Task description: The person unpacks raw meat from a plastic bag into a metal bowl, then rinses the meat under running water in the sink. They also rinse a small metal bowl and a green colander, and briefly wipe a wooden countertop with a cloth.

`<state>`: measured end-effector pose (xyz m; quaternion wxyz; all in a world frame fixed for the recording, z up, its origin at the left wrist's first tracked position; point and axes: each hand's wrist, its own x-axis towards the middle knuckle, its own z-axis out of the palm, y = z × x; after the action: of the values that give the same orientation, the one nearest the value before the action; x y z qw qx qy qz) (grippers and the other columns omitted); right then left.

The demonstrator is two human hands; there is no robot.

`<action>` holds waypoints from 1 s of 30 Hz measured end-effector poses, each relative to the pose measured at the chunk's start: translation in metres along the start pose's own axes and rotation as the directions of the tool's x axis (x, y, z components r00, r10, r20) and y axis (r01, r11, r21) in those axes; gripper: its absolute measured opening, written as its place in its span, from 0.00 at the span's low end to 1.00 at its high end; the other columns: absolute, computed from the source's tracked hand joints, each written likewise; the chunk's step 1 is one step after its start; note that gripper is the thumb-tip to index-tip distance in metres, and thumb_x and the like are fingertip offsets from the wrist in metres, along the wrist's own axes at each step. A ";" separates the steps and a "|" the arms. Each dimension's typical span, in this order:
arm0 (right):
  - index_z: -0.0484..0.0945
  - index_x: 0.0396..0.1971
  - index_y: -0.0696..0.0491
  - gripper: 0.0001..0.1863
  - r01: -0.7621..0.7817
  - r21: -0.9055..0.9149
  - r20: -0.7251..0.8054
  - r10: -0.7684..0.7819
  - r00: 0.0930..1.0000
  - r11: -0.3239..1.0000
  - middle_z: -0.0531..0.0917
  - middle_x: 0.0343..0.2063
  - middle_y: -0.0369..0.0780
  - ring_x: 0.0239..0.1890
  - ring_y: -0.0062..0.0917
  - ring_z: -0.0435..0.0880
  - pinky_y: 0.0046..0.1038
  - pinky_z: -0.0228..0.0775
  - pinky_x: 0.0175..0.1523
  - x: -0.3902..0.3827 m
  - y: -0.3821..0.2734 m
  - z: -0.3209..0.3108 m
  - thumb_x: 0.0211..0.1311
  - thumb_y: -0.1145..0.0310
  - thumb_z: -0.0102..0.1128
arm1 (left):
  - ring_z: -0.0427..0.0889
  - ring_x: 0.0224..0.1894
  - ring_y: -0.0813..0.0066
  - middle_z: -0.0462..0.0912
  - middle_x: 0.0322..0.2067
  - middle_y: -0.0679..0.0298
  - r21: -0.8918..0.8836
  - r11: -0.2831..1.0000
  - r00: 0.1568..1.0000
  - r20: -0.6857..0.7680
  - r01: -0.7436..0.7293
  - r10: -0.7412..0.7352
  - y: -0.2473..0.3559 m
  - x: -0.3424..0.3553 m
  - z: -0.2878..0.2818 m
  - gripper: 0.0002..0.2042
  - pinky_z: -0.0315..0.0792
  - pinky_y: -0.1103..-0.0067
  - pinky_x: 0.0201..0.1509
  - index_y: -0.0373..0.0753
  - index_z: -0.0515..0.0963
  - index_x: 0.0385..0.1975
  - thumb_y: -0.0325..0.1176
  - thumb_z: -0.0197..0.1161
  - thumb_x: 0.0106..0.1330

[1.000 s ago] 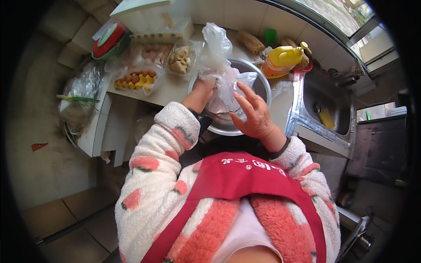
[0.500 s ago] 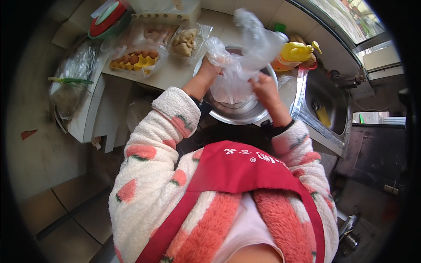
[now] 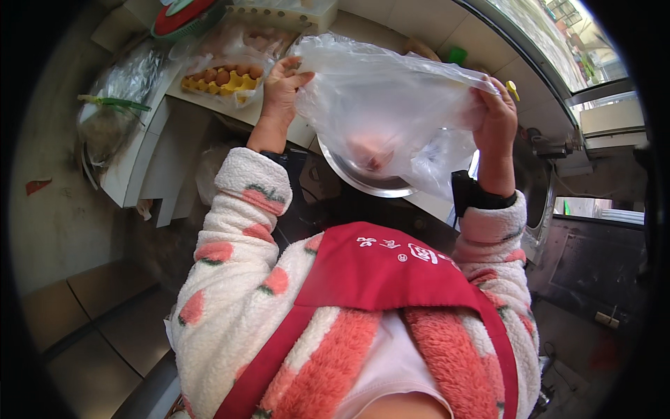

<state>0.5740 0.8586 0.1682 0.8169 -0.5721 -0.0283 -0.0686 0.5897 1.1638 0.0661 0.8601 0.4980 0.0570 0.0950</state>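
Observation:
A clear plastic bag [image 3: 405, 91] is stretched wide between my two hands above a metal basin [image 3: 359, 183]. My left hand [image 3: 283, 89] pinches one upper corner of the bag. At the opposite side, my right hand [image 3: 495, 115] grips the other edge, some of its fingers behind the plastic. A pinkish lump [image 3: 371, 149], perhaps raw meat, shows blurred through the film; I cannot tell whether it lies in the bag or in the basin. Most of the basin is hidden under the bag, with its near rim showing.
Brown eggs in a yellow tray [image 3: 223, 80] sit in a bag on the counter at the left. Behind them are a red lid [image 3: 183, 17] and a pale box [image 3: 286, 12]. A green cup [image 3: 457, 55] stands at the back. The sink [image 3: 536, 178] is to the right.
My hands have moved apart, left hand leftward, right hand rightward and up. The bunched bag is now spread flat between them, covering the basin and the yellow bottle.

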 end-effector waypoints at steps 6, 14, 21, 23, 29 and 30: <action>0.76 0.28 0.58 0.05 -0.065 -0.230 0.228 0.118 0.967 0.971 0.77 0.22 0.34 0.21 0.12 0.72 0.12 0.61 0.24 -0.024 0.002 -0.021 0.50 0.75 0.54 | 0.72 0.24 0.81 0.74 0.23 0.66 0.258 0.965 0.998 0.027 0.039 -0.048 0.007 -0.023 -0.046 0.13 0.65 0.87 0.26 0.34 0.70 0.36 0.20 0.57 0.47; 0.75 0.25 0.58 0.08 0.301 -0.658 0.728 0.481 0.489 0.690 0.78 0.20 0.42 0.26 0.31 0.78 0.25 0.68 0.33 -0.082 0.006 -0.002 0.40 0.76 0.57 | 0.75 0.29 0.69 0.76 0.25 0.62 0.848 0.434 0.938 0.187 -0.303 0.290 0.023 -0.060 -0.039 0.09 0.69 0.79 0.35 0.33 0.73 0.27 0.16 0.50 0.45; 0.74 0.35 0.58 0.20 0.385 -0.642 0.766 0.534 0.357 0.663 0.76 0.26 0.43 0.25 0.35 0.76 0.26 0.68 0.30 -0.081 -0.029 0.025 0.44 0.60 0.63 | 0.74 0.29 0.60 0.75 0.25 0.57 0.488 0.432 0.568 0.820 -0.759 0.071 0.023 -0.105 0.052 0.08 0.68 0.74 0.34 0.34 0.72 0.25 0.18 0.55 0.44; 0.74 0.33 0.56 0.16 0.445 -0.627 0.736 0.298 0.608 0.640 0.75 0.24 0.44 0.25 0.37 0.75 0.28 0.66 0.30 -0.076 -0.032 0.031 0.48 0.60 0.58 | 0.72 0.26 0.58 0.72 0.19 0.58 0.482 0.378 0.487 0.869 -0.790 -0.090 0.010 -0.109 0.057 0.04 0.66 0.70 0.31 0.36 0.71 0.22 0.24 0.56 0.46; 0.72 0.29 0.59 0.06 0.375 -0.605 0.782 0.436 0.445 0.703 0.76 0.26 0.49 0.31 0.40 0.75 0.32 0.66 0.36 -0.081 0.053 0.043 0.52 0.73 0.48 | 0.75 0.27 0.54 0.76 0.22 0.54 0.699 0.238 0.597 0.706 -0.674 -0.381 -0.023 -0.121 0.037 0.05 0.68 0.66 0.31 0.36 0.71 0.25 0.27 0.54 0.48; 0.73 0.32 0.57 0.09 0.449 -0.716 0.698 0.536 0.475 0.535 0.76 0.30 0.49 0.34 0.41 0.75 0.34 0.66 0.38 -0.081 0.069 0.038 0.52 0.72 0.46 | 0.75 0.28 0.53 0.76 0.22 0.54 0.748 0.126 0.614 0.617 -0.651 -0.492 -0.024 -0.120 0.030 0.05 0.68 0.66 0.30 0.36 0.70 0.26 0.29 0.54 0.49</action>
<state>0.5051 0.9239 0.1067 0.2930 -0.8359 -0.3876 0.2553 0.4810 1.1008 0.0603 0.2171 0.9155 -0.3087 -0.1397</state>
